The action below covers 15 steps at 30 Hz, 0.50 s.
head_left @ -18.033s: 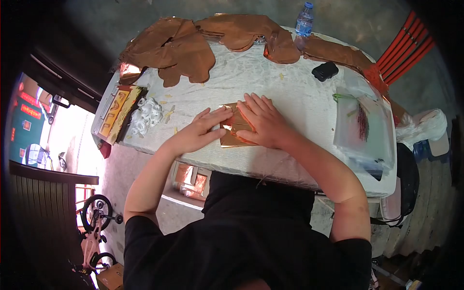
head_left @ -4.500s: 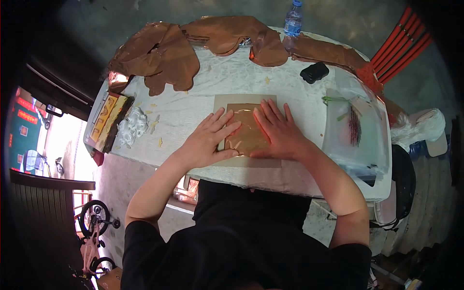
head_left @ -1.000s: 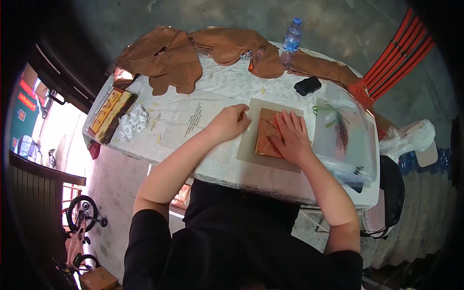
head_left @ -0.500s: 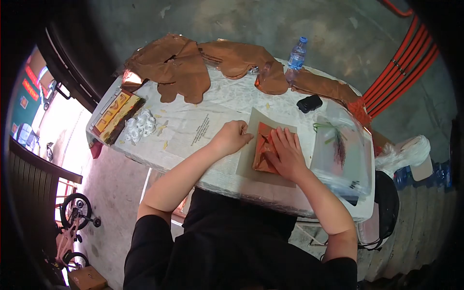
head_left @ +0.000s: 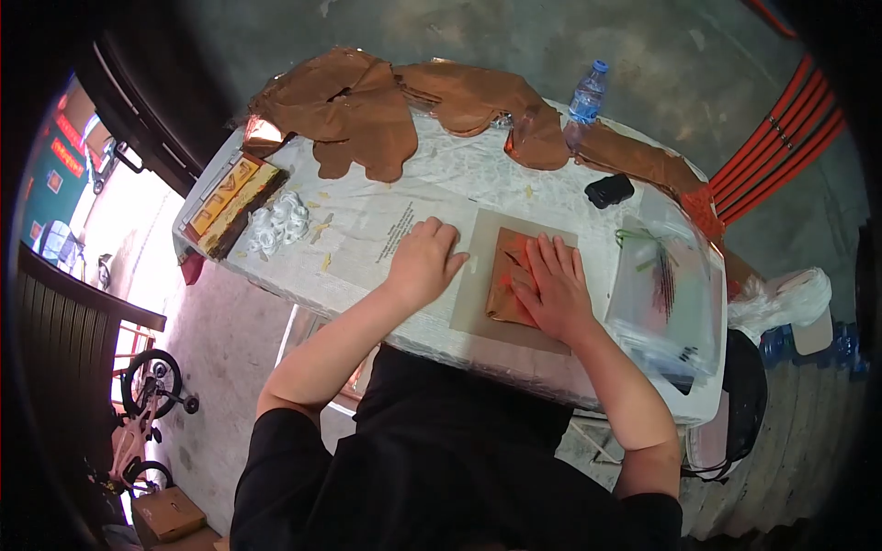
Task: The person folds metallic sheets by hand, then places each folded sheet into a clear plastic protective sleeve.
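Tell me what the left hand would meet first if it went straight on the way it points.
Likely the brown sheets along the table's far edge. The left hand points that way, though its height is unclear, so it might pass above them.

White-covered surface (head_left: 459, 170) is carrying brown sheets (head_left: 367, 124) along far edge, blue-capped bottle (head_left: 588, 93) standing by them. Black object (head_left: 609, 190) is lying nearer, clear plastic bags (head_left: 634, 294) spreading at right. Grey board (head_left: 471, 296) is resting beside pale printed sheet (head_left: 367, 246). White bundle (head_left: 277, 223) is sitting by yellow-red pack (head_left: 223, 204), yellow scraps (head_left: 326, 262) lying near.
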Each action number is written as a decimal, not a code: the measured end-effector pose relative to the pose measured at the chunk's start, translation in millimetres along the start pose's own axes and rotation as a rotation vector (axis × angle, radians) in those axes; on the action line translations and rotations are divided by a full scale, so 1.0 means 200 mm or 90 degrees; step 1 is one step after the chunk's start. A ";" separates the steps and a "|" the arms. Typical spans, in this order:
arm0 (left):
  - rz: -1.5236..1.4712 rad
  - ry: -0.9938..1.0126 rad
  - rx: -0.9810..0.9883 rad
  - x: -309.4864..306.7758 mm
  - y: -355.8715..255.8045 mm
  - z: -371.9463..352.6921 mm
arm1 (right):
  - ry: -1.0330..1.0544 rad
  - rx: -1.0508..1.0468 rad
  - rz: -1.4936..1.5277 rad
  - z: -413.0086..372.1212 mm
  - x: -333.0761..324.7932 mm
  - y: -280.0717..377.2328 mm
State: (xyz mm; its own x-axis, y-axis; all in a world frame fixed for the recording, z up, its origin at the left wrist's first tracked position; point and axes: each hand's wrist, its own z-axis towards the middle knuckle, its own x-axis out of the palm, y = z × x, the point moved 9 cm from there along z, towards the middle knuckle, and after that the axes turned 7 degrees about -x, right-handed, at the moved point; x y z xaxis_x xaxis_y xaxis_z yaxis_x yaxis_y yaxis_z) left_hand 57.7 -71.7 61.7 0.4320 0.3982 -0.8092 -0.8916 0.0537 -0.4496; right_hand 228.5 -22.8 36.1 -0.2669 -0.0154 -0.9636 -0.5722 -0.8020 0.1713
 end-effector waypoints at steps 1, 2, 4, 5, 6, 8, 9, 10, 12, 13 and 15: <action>-0.023 0.009 -0.011 0.00 0.01 0.00 | 0.013 0.007 0.004 0.00 0.01 0.00; -0.045 0.019 -0.022 0.00 0.02 0.00 | 0.017 0.013 0.005 -0.01 0.01 -0.01; -0.063 0.035 -0.039 0.01 0.03 0.01 | 0.000 0.003 -0.005 0.00 0.01 -0.01; -0.075 0.046 -0.056 0.01 0.04 0.02 | 0.002 0.006 -0.004 -0.01 0.02 -0.02; -0.075 0.049 -0.056 0.02 0.05 0.02 | -0.007 0.000 -0.008 -0.01 0.02 -0.01; -0.106 0.002 -0.048 0.00 0.07 0.02 | -0.015 -0.007 -0.011 0.00 0.02 -0.01; -0.107 0.003 -0.049 0.00 0.06 0.02 | -0.016 -0.007 -0.013 0.00 0.02 -0.01; -0.087 0.006 -0.048 -0.01 0.05 0.02 | -0.016 -0.007 -0.014 -0.01 0.02 -0.01; -0.066 0.007 -0.047 -0.01 0.05 0.03 | -0.014 -0.007 -0.013 -0.01 0.02 -0.01; -0.027 0.008 -0.047 0.00 0.05 0.04 | -0.015 -0.007 -0.011 -0.01 0.02 -0.01; 0.012 0.008 -0.048 0.01 0.04 0.05 | -0.009 -0.007 -0.017 0.00 0.02 -0.01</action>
State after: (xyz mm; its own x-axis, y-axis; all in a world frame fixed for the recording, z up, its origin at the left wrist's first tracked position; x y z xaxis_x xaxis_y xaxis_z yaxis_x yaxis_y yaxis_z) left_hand 49.5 -61.6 60.9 0.4168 0.3870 -0.8225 -0.8875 -0.0227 -0.4603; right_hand 228.9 -21.6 31.5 -0.2627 0.0138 -0.9648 -0.5704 -0.8087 0.1437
